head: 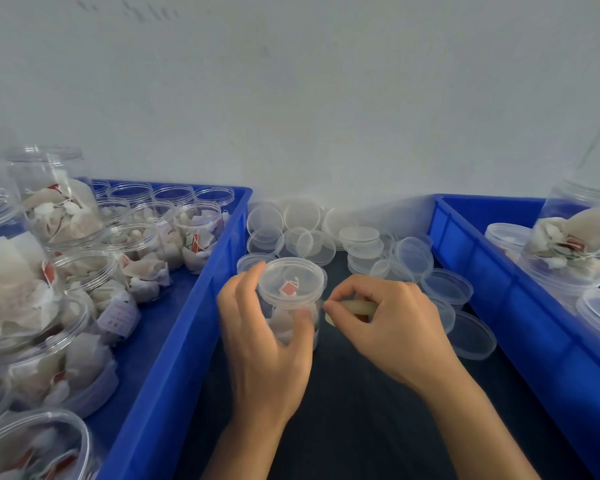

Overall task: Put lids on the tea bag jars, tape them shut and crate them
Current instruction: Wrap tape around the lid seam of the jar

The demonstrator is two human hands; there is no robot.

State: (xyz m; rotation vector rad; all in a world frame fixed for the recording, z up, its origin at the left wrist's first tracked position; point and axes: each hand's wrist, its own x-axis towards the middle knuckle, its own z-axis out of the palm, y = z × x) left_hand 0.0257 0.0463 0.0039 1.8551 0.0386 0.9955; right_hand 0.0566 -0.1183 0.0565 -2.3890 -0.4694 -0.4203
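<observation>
In the head view, the left hand [264, 327] wraps its grip around a lidded jar [291, 299] on the dark table [361, 410], probably to steady it for taping. Just right of the jar, the right hand [385, 320] pinches a tape roll [357, 308]. Loose lids [361, 237] lie behind the jar; blue crates [174, 341] stand on both sides.

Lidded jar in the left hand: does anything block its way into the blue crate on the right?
Nothing visible does. The left hand holds the jar over the dark table; loose lids lie flat below the right crate wall. Taping is not yet done.
</observation>
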